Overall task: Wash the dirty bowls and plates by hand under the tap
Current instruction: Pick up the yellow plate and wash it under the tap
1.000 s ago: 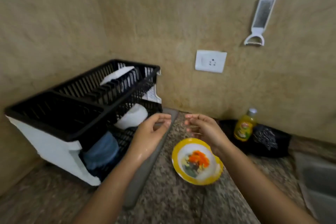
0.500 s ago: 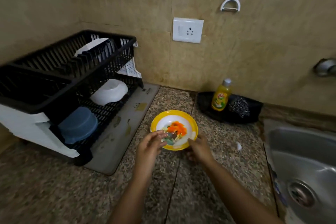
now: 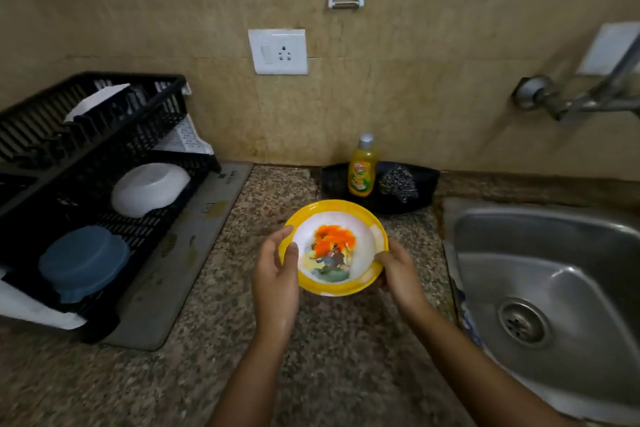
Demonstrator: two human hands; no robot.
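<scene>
Head view: we hold the yellow-rimmed picture plate [image 3: 334,248] over the granite counter [image 3: 214,340], just left of the steel sink [image 3: 554,288]. Left hand [image 3: 275,274] curls round the left rim, thumb inside the lip. Right hand [image 3: 398,274] pinches the right rim, thumb on top. We judge the two-sided grip keeps it level for the tap [image 3: 581,104]. Whether it is lifted off the stone, we cannot tell. Dish soap bottle [image 3: 362,170] and steel scrubber [image 3: 398,182] stand behind, within reach. A white bowl [image 3: 149,189] lies overturned in the black rack [image 3: 86,149], presumably draining.
</scene>
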